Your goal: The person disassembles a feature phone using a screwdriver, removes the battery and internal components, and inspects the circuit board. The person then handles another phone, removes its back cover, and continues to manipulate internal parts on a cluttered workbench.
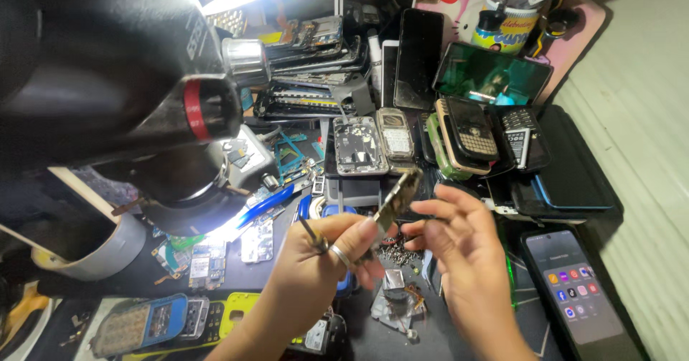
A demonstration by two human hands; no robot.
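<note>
My left hand (326, 257) grips a thin dark tool, likely a screwdriver (313, 233), and pinches the lower end of a small phone circuit board (397, 199) that tilts up to the right. A ring sits on one finger. My right hand (452, 235) is just right of the board, fingers spread and curled toward it, thumb near its lower edge. Below the hands lie loose screws (396, 252) and a small metal part (395, 289) on the dark work mat.
A black microscope (143, 81) with a lit ring lamp fills the upper left. Opened phones and bare frames (360, 146) lie in a pile behind the hands. A lit smartphone (578, 289) lies at the right, a cup (100, 250) at the left, blue-handled tools (269, 204) beside the microscope.
</note>
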